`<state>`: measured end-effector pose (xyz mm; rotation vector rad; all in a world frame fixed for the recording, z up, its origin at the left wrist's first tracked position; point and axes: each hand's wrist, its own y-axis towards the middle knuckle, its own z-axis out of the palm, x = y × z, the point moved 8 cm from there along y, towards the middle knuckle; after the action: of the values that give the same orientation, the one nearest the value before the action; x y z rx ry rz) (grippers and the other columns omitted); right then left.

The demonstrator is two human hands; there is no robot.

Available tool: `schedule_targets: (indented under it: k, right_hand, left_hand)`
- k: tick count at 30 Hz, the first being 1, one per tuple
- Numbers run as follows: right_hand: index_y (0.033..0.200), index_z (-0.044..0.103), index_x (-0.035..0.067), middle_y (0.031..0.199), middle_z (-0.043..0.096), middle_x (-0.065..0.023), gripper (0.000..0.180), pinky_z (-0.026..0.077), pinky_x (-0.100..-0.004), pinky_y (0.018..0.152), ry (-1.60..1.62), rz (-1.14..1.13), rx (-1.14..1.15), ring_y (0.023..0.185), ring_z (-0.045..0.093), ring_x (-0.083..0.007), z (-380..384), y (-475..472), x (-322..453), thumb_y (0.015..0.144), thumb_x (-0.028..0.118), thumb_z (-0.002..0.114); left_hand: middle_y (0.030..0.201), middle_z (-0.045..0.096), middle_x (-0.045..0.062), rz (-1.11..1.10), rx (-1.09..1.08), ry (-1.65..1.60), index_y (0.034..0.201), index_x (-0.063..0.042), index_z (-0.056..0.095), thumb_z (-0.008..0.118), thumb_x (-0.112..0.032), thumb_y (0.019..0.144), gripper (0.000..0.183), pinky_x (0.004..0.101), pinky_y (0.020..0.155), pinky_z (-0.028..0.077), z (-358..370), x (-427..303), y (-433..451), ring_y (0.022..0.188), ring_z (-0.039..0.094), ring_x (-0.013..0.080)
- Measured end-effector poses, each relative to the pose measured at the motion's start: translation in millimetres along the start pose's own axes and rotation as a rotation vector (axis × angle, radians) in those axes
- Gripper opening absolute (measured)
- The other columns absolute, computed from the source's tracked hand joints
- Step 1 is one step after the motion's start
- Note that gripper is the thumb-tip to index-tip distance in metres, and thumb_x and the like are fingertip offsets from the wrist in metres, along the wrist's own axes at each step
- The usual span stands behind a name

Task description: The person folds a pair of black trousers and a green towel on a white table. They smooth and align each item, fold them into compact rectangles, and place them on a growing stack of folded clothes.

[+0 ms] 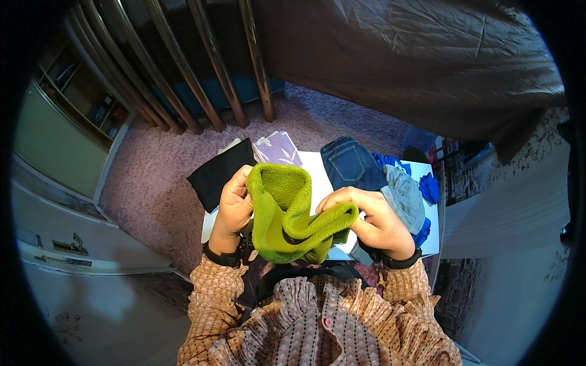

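Between my hands hangs a green fleece item (274, 224), its edge pulled into an open loop with the fuzzy inside showing. My left hand (236, 203) pinches the edge at its left side, thumb toward me. At the right end of the loop, my right hand (377, 222) grips the cloth, its fingers partly hidden behind it. The fleece is held above a white table (311, 158). Behind my left hand lies a folded black cloth (224, 176), and a purple cloth with a pale leaf print (279, 148) is beside it.
On the table's right lie folded blue jeans (350, 162), a crumpled light-blue garment (403, 196) and bright blue cloth (429, 187). Metal bars (219, 91) rise from the purple carpet (151, 183) beyond. A brown sheet (389, 59) hangs at the upper right. A door (91, 302) stands at left.
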<state>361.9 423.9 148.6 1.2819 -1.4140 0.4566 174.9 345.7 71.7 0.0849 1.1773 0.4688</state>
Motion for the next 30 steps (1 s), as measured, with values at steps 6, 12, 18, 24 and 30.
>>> schedule_targets:
  k: [6,12,18,24,30]
  right_hand:
    - [0.106,0.057,-0.002,0.091,0.064,-0.007,0.016,0.047,-0.0253,0.075,0.065,0.09,-0.218,0.085,0.059,-0.0088,-15.2,-14.6,-28.0,0.092,0.004,0.058]
    - [0.103,0.053,0.0,0.09,0.062,-0.0005,0.012,0.044,-0.0198,0.072,0.244,0.205,-0.406,0.08,0.054,-0.0036,-20.4,-22.0,-64.2,0.093,0.004,0.059]
    - [0.111,0.05,0.0,0.1,0.063,-0.0035,0.022,0.047,-0.022,0.08,0.448,0.32,-0.492,0.09,0.059,-0.0065,-21.4,-20.3,-88.0,0.092,0.003,0.062]
    - [0.12,0.057,-0.002,0.109,0.064,-0.0039,0.039,0.048,-0.0261,0.088,0.272,0.31,-0.197,0.099,0.058,-0.0099,-8.3,-13.4,-81.8,0.085,0.006,0.072]
    - [0.111,0.061,-0.007,0.115,0.064,-0.0106,0.027,0.046,-0.0284,0.091,0.281,0.319,-0.041,0.103,0.059,-0.015,-4.0,-13.3,-79.5,0.085,0.0,0.066]
  left_hand:
    - [0.109,0.064,0.006,-0.053,-0.096,0.101,0.118,0.0,0.052,0.085,-0.015,0.072,0.058,0.0281,0.089,0.049,-24.3,-4.2,3.9,0.099,0.062,0.0138]
    - [0.102,0.067,0.005,-0.2,-0.191,0.366,0.108,0.001,0.062,0.078,-0.007,0.077,0.036,0.0284,0.086,0.049,-30.2,5.6,-4.2,0.092,0.063,0.0129]
    - [0.102,0.067,0.008,-0.004,-0.363,0.199,0.105,-0.001,0.058,0.067,-0.012,0.089,0.021,0.0295,0.086,0.048,-28.3,-3.5,-2.3,0.092,0.062,0.0144]
    - [0.091,0.063,0.002,-0.081,-0.189,0.022,0.097,-0.003,0.058,0.069,-0.016,0.091,0.019,0.0246,0.08,0.046,-12.3,-0.9,0.9,0.084,0.057,0.0088]
    - [0.091,0.061,-0.001,-0.155,-0.065,0.32,0.099,-0.003,0.058,0.074,-0.008,0.085,0.021,0.024,0.08,0.045,-16.2,-1.6,4.2,0.085,0.055,0.0061]
